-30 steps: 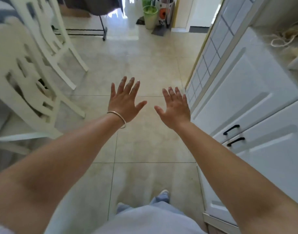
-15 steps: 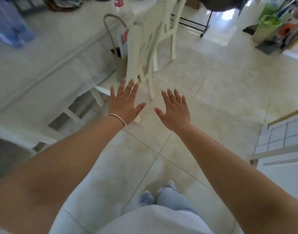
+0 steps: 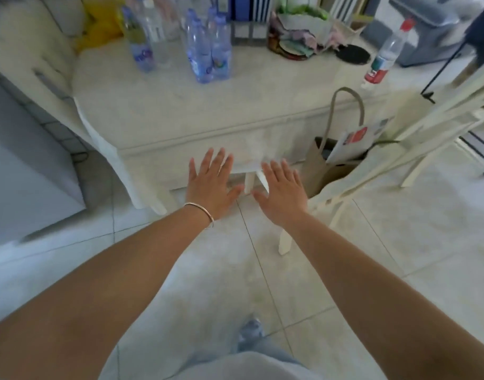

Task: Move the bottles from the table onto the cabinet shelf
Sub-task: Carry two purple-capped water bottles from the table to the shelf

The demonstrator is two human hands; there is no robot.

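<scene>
Several clear plastic water bottles with blue labels [image 3: 207,50] stand in a cluster at the far side of the white table [image 3: 180,111]. A taller bottle with a white cap [image 3: 153,31] stands at their left. One bottle with a red cap and red label [image 3: 380,58] stands alone near the table's right edge. My left hand [image 3: 210,185], with a thin bangle at the wrist, and my right hand [image 3: 283,190] are both flat and spread, palms down, in front of the table's near edge. Neither hand holds anything. The cabinet shelf is out of view.
A brown paper bag [image 3: 331,160] with papers in it stands on the floor at the table's right corner. A white chair [image 3: 400,149] is beside it. A white appliance [image 3: 24,165] stands at left. A bowl of scraps [image 3: 293,37] and a black lid [image 3: 354,54] lie on the table.
My view has swung left from the cabinet and floor to the table, which now faces me with the bottles in sight. Both hands stay spread and empty.
</scene>
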